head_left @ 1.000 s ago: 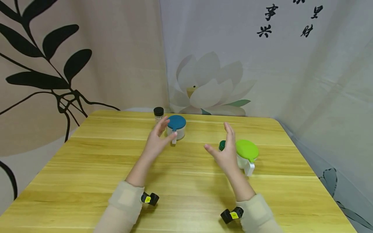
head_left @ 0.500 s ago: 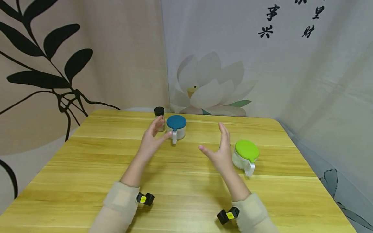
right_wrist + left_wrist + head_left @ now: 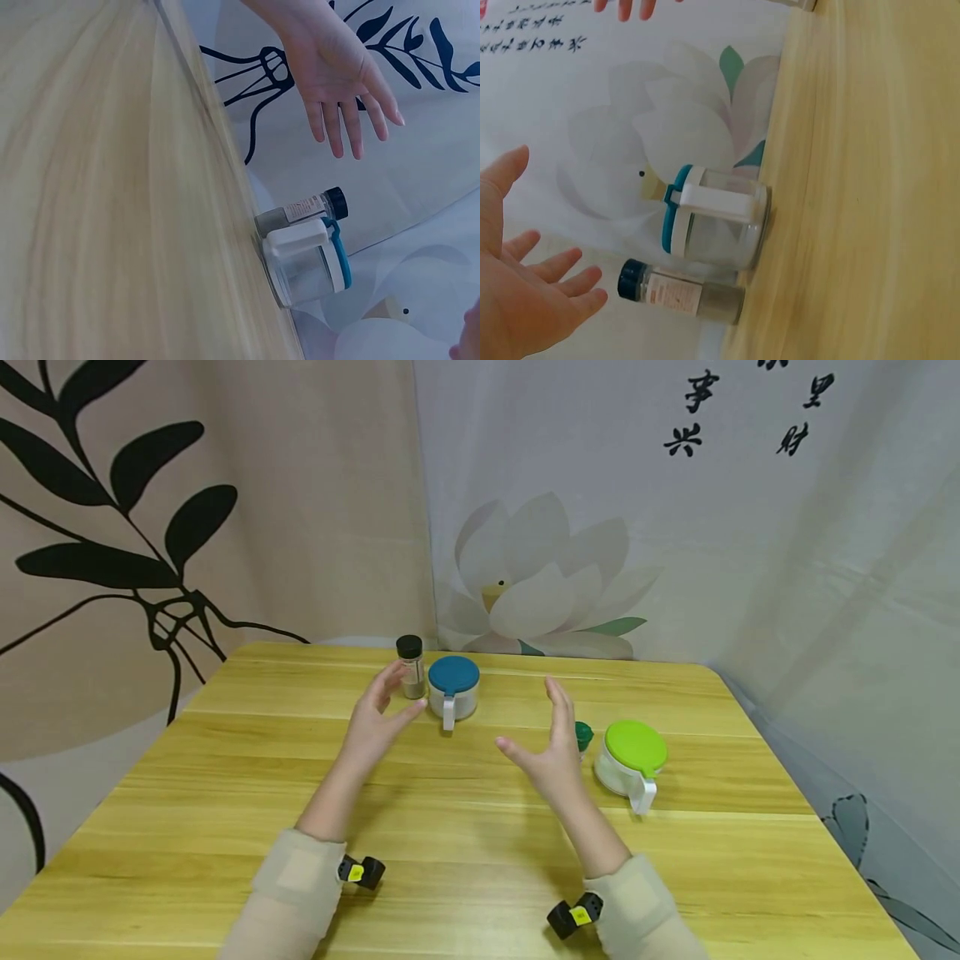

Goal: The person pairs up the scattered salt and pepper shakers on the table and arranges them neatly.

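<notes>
1. There's the left hand [image 3: 370, 724], left of centre, fingers apart.
2. Black-capped bottle [image 3: 412, 680], upright near mid-frame.
3. Blue-lidded jar [image 3: 453, 683] just beside it.
4. Right hand [image 3: 551, 762], right of centre, spread too.
5. Green cap [image 3: 584, 736], partly behind it.
6. Lime-lidded jar [image 3: 634, 752], farther right.

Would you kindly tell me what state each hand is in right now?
Left hand: open, holding nothing, apart from the black-capped bottle.
Right hand: open, holding nothing, thumb spread from the fingers.
</notes>
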Demonstrator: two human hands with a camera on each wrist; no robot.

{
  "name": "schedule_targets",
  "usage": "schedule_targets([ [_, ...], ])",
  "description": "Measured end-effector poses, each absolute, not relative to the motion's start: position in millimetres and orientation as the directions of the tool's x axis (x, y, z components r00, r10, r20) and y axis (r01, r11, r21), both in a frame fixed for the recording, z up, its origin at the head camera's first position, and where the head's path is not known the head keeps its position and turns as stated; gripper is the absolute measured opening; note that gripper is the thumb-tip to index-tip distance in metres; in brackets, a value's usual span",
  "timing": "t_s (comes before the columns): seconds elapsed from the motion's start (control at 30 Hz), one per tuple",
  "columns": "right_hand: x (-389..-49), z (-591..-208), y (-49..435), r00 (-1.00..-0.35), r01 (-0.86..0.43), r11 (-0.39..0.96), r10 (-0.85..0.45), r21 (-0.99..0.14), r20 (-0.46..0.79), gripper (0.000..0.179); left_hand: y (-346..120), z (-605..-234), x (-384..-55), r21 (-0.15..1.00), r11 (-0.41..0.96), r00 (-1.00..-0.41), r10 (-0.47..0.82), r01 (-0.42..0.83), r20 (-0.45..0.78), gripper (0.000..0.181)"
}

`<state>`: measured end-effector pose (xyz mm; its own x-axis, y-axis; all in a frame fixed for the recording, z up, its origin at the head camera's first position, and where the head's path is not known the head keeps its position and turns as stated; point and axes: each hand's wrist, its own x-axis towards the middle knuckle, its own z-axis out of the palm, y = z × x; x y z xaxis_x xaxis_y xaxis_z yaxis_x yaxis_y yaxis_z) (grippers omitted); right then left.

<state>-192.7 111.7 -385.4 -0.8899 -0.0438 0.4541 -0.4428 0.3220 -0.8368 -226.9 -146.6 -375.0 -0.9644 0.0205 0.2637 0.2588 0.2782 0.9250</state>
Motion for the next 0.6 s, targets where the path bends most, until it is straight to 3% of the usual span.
schedule_targets([
  [0.6,-199,-398,101,-0.903,-0.415,0.346,-0.046,-0.841,0.427,0.099,-161,-376,-225,0.924,0.297,-0.968,0.020,0.243,0.249,0.074],
])
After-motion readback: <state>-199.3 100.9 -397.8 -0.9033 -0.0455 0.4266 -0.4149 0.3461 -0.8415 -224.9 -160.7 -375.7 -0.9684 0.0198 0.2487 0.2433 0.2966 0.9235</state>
